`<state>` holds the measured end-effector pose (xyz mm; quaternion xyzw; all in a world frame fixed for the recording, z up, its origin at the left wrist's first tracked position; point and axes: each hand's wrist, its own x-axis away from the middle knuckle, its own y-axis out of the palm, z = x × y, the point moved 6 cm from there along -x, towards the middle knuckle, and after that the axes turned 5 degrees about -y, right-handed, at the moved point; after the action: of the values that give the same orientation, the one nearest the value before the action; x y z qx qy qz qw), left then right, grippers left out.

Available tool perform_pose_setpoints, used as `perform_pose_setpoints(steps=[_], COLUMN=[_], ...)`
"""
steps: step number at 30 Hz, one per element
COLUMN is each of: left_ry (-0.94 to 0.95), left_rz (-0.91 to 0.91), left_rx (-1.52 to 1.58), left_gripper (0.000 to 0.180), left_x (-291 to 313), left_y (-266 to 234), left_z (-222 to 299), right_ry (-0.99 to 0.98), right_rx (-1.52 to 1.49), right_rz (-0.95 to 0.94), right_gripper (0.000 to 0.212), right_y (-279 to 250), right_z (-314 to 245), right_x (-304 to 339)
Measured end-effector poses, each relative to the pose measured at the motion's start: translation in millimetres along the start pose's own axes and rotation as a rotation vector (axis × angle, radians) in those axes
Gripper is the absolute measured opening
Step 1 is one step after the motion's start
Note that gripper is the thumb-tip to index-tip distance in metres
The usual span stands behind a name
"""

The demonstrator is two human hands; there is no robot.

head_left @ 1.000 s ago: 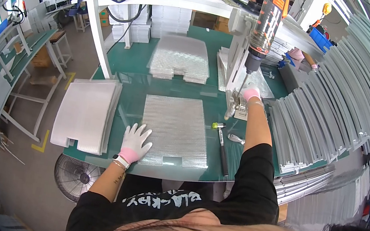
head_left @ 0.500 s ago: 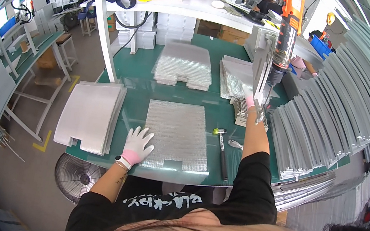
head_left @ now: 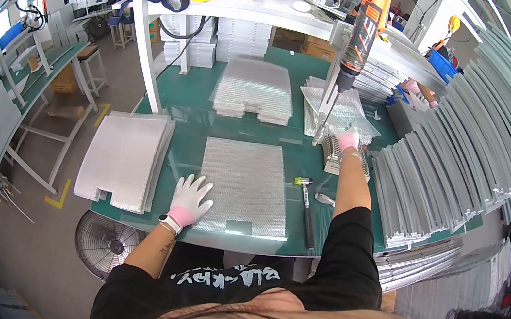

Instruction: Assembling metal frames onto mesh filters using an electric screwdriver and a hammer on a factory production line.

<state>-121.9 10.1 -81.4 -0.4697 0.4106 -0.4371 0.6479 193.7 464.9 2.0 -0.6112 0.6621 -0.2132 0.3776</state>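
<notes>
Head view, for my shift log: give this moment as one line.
left hand: flat on mesh sheet | right hand: reaching by hanging screwdriver | hammer: idle on mat

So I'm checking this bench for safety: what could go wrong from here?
The right hand reaches far across to a small rack right under the hanging driver; its bit could catch the glove. The hammer lies close by the right forearm and might get knocked. The left hand rests only on the mesh sheet's corner near the table edge, so the sheet may slide.
</notes>
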Motion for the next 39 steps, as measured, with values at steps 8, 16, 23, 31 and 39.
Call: perform_pose_setpoints(steps=[8,16,23,31,39], left_ry=[-0.021,0.045,0.009,0.025,0.049], left_rz=[-0.01,0.033,0.023,0.03,0.03], left_rx=[-0.013,0.006,0.004,0.002,0.014], left_gripper=[0.055,0.055,0.055,0.055,0.055], left_x=[5,-5,3,-3,-7], left_y=[1,-4,-1,-2,-1], left_z=[-6,6,-2,3,9], right_ry=[0.068,-0.295,-0.179,0.103,0.042], right_rx=[0.332,0.844,0.159,0.464,0.377], right_rz=[-0.244,-0.384,-0.003,-0.355,-0.25], right_gripper=[0.078,0.059,0.073,0.064,0.092], right_y=[15,66,20,-13,-19], right_z=[-7,135,28,-5,13], right_x=[1,-72,-35,20,15])
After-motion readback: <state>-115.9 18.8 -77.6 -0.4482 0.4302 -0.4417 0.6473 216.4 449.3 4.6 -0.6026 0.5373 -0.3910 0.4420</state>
